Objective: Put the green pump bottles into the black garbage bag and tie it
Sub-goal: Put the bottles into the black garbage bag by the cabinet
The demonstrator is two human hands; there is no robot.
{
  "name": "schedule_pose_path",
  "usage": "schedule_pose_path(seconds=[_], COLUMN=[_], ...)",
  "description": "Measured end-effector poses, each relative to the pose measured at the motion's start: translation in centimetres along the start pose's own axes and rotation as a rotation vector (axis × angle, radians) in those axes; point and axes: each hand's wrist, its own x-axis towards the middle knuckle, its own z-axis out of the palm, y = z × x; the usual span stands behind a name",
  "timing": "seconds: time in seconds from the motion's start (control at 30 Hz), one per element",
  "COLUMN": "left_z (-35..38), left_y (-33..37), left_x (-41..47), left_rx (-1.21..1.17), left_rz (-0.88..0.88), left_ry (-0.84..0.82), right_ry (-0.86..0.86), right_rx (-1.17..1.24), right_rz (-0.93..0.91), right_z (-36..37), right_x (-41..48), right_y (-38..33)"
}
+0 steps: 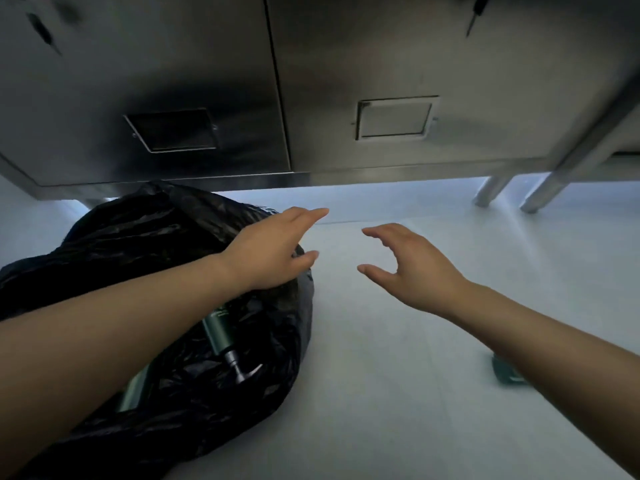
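Fingers [308, 216] of left hand [273, 251] straight over black garbage bag [156, 237], empty; right hand [412, 268] above floor [381, 375], fingers loosely curled, empty; green pump bottle [216, 332] inside bag.

Single head view, looking forward and down at floor [398, 358], close before steel cabinet [346, 64] front.

The left forearm [114, 334] hides much of the green pump bottles [216, 336] in the black garbage bag [138, 237]; the right forearm [554, 344] half-covers a small, unidentifiable dark green object [504, 374].
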Motion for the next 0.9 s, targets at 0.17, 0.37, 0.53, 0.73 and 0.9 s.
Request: schedule_pose_path(seconds=[0.17, 0.37, 0.53, 0.73, 0.9], left_z=[6.4, 17.4, 23.4, 26.1, 26.9], left_y=[5.5, 11.6, 13.5, 13.1, 12.7], left_x=[3.1, 3.3, 2.2, 0.8, 0.1], left_rx=[-0.061, -0.190, -0.030, 0.149, 0.119], left_rz=[0.049, 0.007, 0.000, 0.019, 0.006], left_ry=[-0.142, -0.379, -0.498, -0.603, -0.545], right_ry=[0.016, 0.002, -0.045, -0.116, -0.104], right_rx=[0.049, 0.058, -0.112, -0.172, -0.159], right_rz=[0.188, 0.462, 0.676, 0.839, 0.781], right_z=[0.1, 2.5, 3.7, 5.1, 6.3], right_x=[-5.5, -12.4, -16.8, -17.9, -18.0], right_y=[7.1, 14.0, 18.5, 21.0, 21.2])
